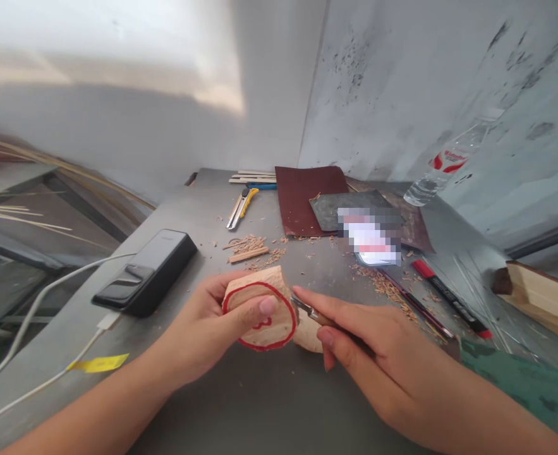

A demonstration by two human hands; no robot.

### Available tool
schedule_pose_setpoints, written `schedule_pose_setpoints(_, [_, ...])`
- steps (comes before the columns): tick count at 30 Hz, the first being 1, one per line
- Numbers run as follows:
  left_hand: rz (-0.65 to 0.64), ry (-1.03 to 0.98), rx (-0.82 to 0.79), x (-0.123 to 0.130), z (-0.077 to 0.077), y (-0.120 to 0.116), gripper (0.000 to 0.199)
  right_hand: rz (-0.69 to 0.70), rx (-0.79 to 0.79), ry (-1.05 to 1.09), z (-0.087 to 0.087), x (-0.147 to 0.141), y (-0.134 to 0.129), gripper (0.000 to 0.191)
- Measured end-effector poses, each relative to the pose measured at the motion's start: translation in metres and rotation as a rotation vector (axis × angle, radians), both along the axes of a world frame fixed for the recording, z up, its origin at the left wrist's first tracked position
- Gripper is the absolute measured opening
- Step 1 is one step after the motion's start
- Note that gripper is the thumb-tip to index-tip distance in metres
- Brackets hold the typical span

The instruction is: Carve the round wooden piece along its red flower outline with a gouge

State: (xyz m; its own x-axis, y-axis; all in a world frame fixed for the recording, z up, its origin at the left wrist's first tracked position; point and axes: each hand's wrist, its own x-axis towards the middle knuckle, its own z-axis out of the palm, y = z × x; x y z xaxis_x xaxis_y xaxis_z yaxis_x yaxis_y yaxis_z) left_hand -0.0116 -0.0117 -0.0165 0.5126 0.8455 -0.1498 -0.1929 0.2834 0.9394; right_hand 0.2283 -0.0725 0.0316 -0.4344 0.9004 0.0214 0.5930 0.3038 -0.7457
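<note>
My left hand (207,325) grips a pale wood block (281,325), its thumb lying across the round end face. A red ring is drawn around that face, with a smaller red mark partly under the thumb. In my right hand (378,344) is a carving tool (314,314) with a metal shank and a wooden handle. Its tip is at the right edge of the block, though I cannot tell how far it bites in. More pale wood (308,333) shows below the tool; whether it belongs to the same block is unclear.
Wood shavings (253,243) lie beyond the block, near a yellow utility knife (243,207). Sandpaper sheets (302,202) and a blurred-out phone (373,240) are farther back. On the right are a red-capped marker (449,297) and a water bottle (444,161). A black corded device (146,272) stands left.
</note>
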Motion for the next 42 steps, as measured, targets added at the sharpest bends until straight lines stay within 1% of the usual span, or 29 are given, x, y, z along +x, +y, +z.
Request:
schedule_pose_setpoints(5, [0.012, -0.026, 0.018, 0.002, 0.003, -0.001, 0.022, -0.016, -0.024, 0.031, 0.001, -0.006, 0.001, 0.045])
schedule_pose_setpoints(8, [0.029, -0.031, 0.021, 0.003, 0.001, -0.001, 0.027, -0.036, -0.014, 0.076, 0.002, -0.01, -0.001, 0.047])
schedule_pose_setpoints(11, [0.029, -0.057, 0.023, 0.003, -0.003, -0.001, 0.028, -0.024, -0.001, 0.111, 0.0, -0.012, -0.004, 0.049])
schedule_pose_setpoints(14, [0.02, -0.082, 0.019, 0.004, -0.004, -0.003, 0.022, -0.021, 0.059, 0.086, -0.005, -0.011, -0.007, 0.051])
schedule_pose_setpoints(18, [0.064, -0.069, 0.01, 0.007, -0.002, -0.008, 0.021, -0.037, 0.137, 0.062, -0.009, -0.013, -0.01, 0.053])
schedule_pose_setpoints(22, [0.063, -0.052, 0.014, 0.01, 0.002, -0.012, 0.018, -0.062, 0.116, 0.103, -0.008, -0.017, -0.011, 0.047])
schedule_pose_setpoints(24, [0.053, -0.06, 0.011, 0.011, 0.002, -0.012, 0.015, -0.058, 0.113, 0.112, -0.011, -0.017, -0.012, 0.047])
schedule_pose_setpoints(28, [0.042, -0.056, 0.01, 0.012, 0.001, -0.01, 0.013, -0.025, 0.245, 0.056, -0.019, -0.015, -0.012, 0.056])
schedule_pose_setpoints(29, [0.044, -0.053, 0.014, 0.012, 0.002, -0.01, 0.013, -0.031, 0.235, 0.067, -0.02, -0.016, -0.011, 0.056])
schedule_pose_setpoints(30, [0.044, -0.049, 0.019, 0.012, 0.002, -0.01, 0.013, -0.038, 0.192, 0.095, -0.019, -0.016, -0.011, 0.054])
schedule_pose_setpoints(34, [0.058, -0.007, 0.026, 0.013, 0.006, -0.01, 0.015, -0.073, -0.088, 0.215, -0.01, -0.019, -0.008, 0.046])
schedule_pose_setpoints(37, [0.05, 0.021, -0.021, 0.014, 0.009, -0.008, 0.019, -0.099, -0.235, 0.153, -0.005, -0.015, -0.005, 0.047])
schedule_pose_setpoints(39, [0.029, 0.036, -0.082, 0.014, 0.009, -0.005, 0.024, -0.105, -0.27, 0.093, -0.005, -0.009, -0.003, 0.048])
schedule_pose_setpoints(40, [0.02, 0.049, -0.108, 0.014, 0.009, -0.004, 0.028, -0.111, -0.249, 0.067, -0.005, -0.006, -0.001, 0.047])
schedule_pose_setpoints(42, [0.009, 0.076, -0.136, 0.013, 0.008, -0.001, 0.036, -0.142, -0.159, 0.033, -0.005, 0.0, 0.003, 0.044])
